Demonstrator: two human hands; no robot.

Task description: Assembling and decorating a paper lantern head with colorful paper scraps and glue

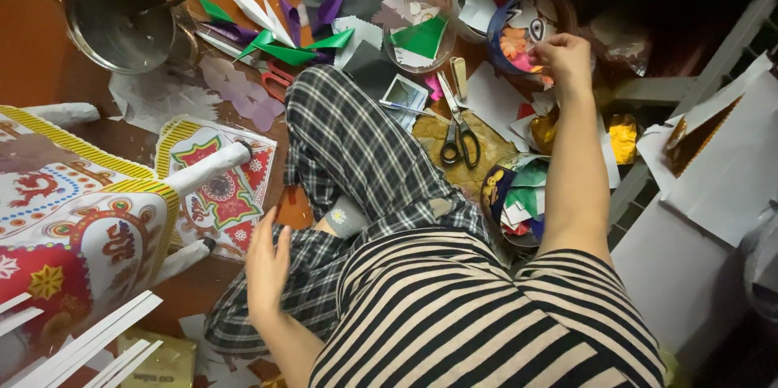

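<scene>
A reddish-brown floor [32, 56] is strewn with cut paper scraps in purple, green, white and grey, and the person sits on it cross-legged in checked trousers and a striped top. The right hand [565, 60] reaches forward with its fingers pinched together at the rim of a round blue tub [504, 41], which holds coloured paper cut-outs, among them orange flower shapes and a white piece with a dark eye-like mark; whether the fingers actually grip one of the pieces cannot be told. The left hand [266, 270] hangs open and flat beside the left knee, fingers spread, holding nothing, close to a decorated red, yellow and white paper sheet [219, 194] lying on the floor. Between the knees and the tub lie grey-handled scissors [459, 133] on a brownish sheet. A second round container [515, 198] just beside the right forearm is filled with green, white and red paper bits. A clear round bowl [419, 44] farther off holds green and white paper triangles. At the far left stands a steel pot [121, 15] with a thin utensil leaning inside; its contents cannot be made out. A patterned paper model with white rolled tubes [77, 218] fills the near left.
</scene>
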